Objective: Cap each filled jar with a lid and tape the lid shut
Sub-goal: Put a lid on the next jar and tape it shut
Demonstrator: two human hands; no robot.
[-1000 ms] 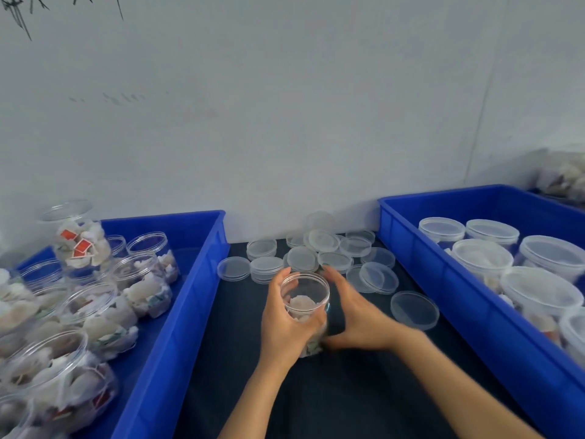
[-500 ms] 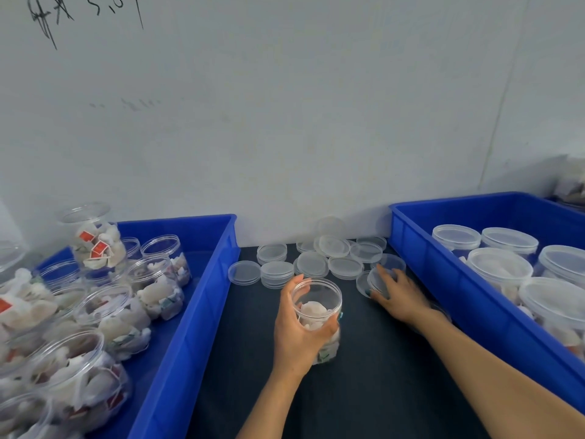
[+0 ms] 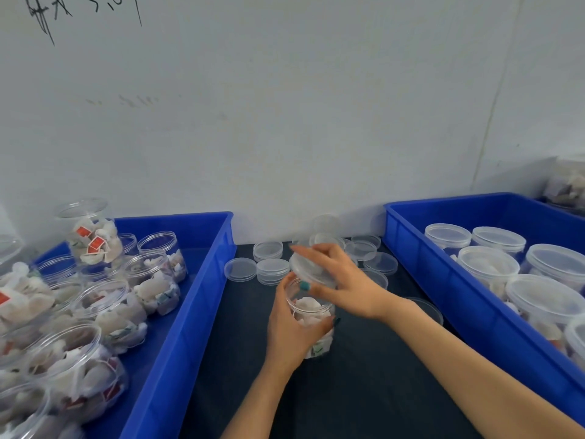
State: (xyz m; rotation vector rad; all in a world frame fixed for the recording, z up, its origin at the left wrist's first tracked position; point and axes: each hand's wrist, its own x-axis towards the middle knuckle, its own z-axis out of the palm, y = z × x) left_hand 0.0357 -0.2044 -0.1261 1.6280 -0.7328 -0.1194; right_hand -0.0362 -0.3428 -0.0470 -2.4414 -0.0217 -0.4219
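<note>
A clear plastic jar (image 3: 311,315) filled with white packets stands on the dark table between two blue bins. My left hand (image 3: 289,331) grips its side, fingers curled round it. My right hand (image 3: 342,280) pinches a clear round lid (image 3: 305,269) and holds it tilted just above the jar's open mouth, thumb under the lid's near edge. No tape is in view.
Loose clear lids (image 3: 269,270) lie in small stacks at the back of the table by the wall. A left blue bin (image 3: 196,299) holds several open filled jars. A right blue bin (image 3: 443,296) holds several lidded jars. One lid (image 3: 427,308) lies near the right bin.
My right hand picked up a lid from the pile at the back and carried it left, over the jar. My left hand kept its hold on the jar.
</note>
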